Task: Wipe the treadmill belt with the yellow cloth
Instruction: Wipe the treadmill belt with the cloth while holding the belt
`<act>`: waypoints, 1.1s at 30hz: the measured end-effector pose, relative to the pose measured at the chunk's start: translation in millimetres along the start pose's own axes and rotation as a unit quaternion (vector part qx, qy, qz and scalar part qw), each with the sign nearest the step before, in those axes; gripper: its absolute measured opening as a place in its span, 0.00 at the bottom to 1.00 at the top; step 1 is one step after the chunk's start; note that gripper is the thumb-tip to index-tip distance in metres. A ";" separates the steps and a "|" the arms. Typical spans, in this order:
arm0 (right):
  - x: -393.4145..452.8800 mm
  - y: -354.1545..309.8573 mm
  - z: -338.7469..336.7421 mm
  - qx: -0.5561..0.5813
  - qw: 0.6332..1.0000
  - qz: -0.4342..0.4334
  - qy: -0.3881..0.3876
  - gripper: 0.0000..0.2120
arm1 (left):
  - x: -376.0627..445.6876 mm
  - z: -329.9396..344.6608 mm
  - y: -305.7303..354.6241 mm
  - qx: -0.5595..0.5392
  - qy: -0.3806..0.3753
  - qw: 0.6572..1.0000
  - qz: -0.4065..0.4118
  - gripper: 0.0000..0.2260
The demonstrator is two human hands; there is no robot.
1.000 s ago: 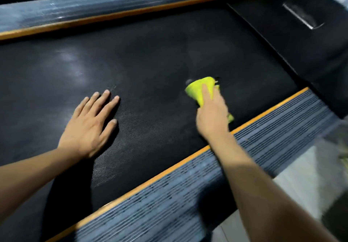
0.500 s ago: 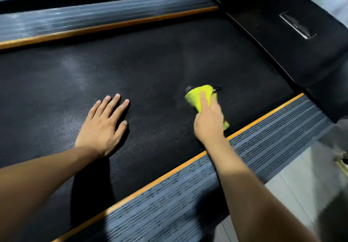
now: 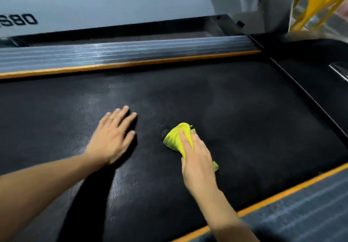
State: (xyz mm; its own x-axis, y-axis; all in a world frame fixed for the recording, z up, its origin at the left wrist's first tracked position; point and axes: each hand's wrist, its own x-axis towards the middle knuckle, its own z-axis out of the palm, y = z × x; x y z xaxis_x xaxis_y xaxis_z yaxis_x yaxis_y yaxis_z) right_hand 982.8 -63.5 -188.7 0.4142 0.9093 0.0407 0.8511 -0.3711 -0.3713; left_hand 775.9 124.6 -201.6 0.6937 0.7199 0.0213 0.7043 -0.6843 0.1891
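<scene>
The yellow cloth [image 3: 176, 138] is lying bunched on the treadmill belt [image 3: 235, 113], nearer the belt's orange-trimmed near edge than its far one, its long axis running along the right hand [image 3: 197, 162], which is gripping it with fingers curled over it. The left hand [image 3: 111, 138] is resting flat beside it, fingers straight, pressing the belt, holding nothing; unwiped belt is stretching toward the far edge
</scene>
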 end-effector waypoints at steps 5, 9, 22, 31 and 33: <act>98.9 -6.9 13.8 -0.009 1.000 0.015 0.013 0.35 | 25.7 -14.7 -75.4 0.035 -0.019 0.998 -0.047 0.29; 177.9 -12.0 20.7 -0.042 0.999 -0.004 0.000 0.34 | 30.2 -8.1 -81.6 0.023 -0.017 0.999 -0.028 0.28; 235.1 -129.3 83.1 0.008 0.990 -0.139 0.030 0.30 | 32.4 -4.8 -86.8 0.000 -0.008 1.000 -0.015 0.32; 273.8 -23.9 36.4 -0.067 0.989 0.096 0.094 0.29 | 31.4 -6.4 -83.0 -0.014 -0.008 1.000 -0.023 0.32; 256.2 -53.0 45.8 -0.034 0.993 0.048 0.103 0.30 | 32.8 -5.8 -82.0 -0.018 -0.005 0.999 -0.026 0.32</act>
State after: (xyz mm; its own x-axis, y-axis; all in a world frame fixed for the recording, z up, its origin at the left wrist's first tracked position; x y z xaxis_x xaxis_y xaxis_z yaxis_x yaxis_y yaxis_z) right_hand 1029.1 197.7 -201.1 0.5450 0.8144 0.1993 0.8220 -0.4722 -0.3184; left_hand 740.0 205.0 -210.7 0.6578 0.7532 0.0004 0.7339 -0.6411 0.2244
